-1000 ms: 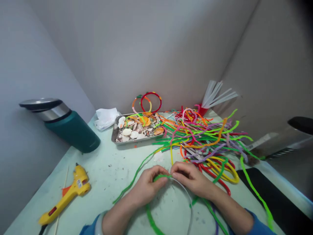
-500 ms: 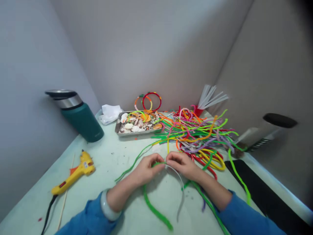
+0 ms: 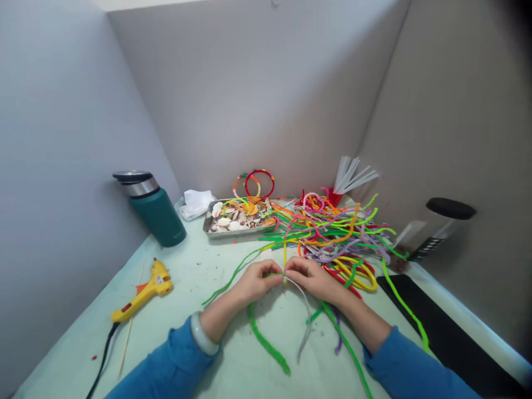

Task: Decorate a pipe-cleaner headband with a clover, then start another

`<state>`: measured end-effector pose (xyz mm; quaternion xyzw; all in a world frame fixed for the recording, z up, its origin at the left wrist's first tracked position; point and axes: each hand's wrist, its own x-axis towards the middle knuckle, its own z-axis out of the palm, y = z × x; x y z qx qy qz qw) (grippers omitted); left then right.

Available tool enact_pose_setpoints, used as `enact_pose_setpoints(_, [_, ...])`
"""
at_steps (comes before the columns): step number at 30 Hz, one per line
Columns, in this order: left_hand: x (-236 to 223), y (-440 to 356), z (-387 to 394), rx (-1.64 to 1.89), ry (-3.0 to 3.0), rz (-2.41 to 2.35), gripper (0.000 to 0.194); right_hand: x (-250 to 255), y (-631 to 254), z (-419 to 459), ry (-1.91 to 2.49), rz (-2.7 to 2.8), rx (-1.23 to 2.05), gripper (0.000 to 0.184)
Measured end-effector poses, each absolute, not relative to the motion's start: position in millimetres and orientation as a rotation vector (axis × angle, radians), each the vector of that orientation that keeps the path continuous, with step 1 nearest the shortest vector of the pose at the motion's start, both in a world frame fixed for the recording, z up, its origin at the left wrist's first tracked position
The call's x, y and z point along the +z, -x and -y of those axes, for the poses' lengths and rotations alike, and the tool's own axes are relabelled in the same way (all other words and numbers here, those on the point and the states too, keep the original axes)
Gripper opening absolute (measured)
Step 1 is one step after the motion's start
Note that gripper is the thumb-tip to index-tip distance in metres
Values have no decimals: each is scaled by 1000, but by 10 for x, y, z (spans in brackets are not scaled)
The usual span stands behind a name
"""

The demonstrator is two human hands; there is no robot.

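Lower centre: fuzzy green stem (image 3: 270,349) and curved white strip (image 3: 307,306) are still pinched by left hand (image 3: 254,281) and right hand (image 3: 312,278) fingers; joining seems unfinished.

The left hand (image 3: 252,282) and right hand (image 3: 315,278) pinch a partly green, curved band (image 3: 308,311).

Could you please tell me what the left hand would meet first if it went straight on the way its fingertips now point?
Most likely the right hand: its fingertips face those of the left hand near the top of the thin pale band. Depth is unclear; they may already touch.
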<state>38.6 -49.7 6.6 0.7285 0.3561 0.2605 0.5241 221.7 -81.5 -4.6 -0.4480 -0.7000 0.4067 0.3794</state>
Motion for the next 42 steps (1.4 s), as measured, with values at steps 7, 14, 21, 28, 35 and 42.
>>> enact_pose_setpoints(7, [28, -348, 525, 614, -1780, -739, 22, -59, -2193, 845, 1048, 1689, 1164, 16])
enact_pose_setpoints(14, [46, -341, 553, 513, -1666, -811, 25, 20, -2248, 873, 991, 1793, 1219, 21])
enact_pose_setpoints(21, [93, -364, 586, 421, -1566, -823, 30, 62, -2291, 909, 982, 1807, 1342, 23])
enact_pose_setpoints(28, [86, -358, 606, 422, -1636, -840, 38, 93, -2286, 931, 1004, 1811, 1364, 23])
enact_pose_setpoints(35, [58, -339, 581, 439, -1808, -803, 36, -14, -2247, 890, 1024, 1757, 1318, 24])
enact_pose_setpoints(42, [49, -315, 571, 509, -1991, -763, 28, -34, -2223, 883, 1032, 1736, 1280, 25])
